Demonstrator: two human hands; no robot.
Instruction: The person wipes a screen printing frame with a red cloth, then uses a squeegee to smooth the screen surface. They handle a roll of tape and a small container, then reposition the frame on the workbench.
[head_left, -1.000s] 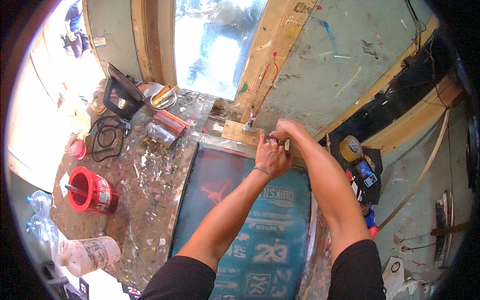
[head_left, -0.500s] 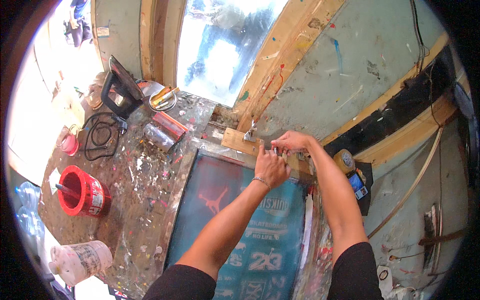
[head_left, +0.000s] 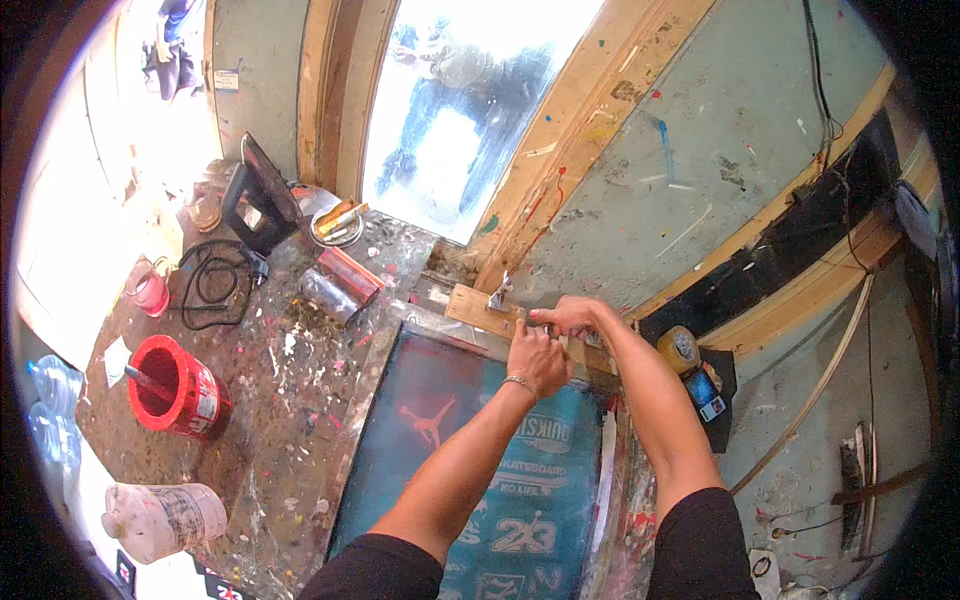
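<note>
A screen-printing frame (head_left: 380,375) with teal mesh and pale printed designs lies before me. Across its far edge runs a wooden clamp bar (head_left: 475,308), with an upright metal wing nut (head_left: 500,291) near its left end. My left hand (head_left: 540,358) is closed at the bar's near side, fingers bent over it and the index finger pointing forward. Just beyond it, my right hand (head_left: 572,316) is closed over the bar, thumb stretched toward the left fingertips. Some small metal fitting seems to sit between the hands, mostly hidden by the fingers.
On the paint-spattered table, left, stand a red bucket (head_left: 205,405) with a handle in it, a whitish plastic tub (head_left: 165,520), a pink cup (head_left: 150,292), an iron (head_left: 262,195) with coiled cord (head_left: 215,285) and a clear-and-red container (head_left: 340,285). A yellowish jar (head_left: 679,347) sits right.
My right hand has turned over the bar, its thumb now stretched leftward instead of pinched with the fingertips. My left hand stays at the bar. The whole view has shifted slightly.
</note>
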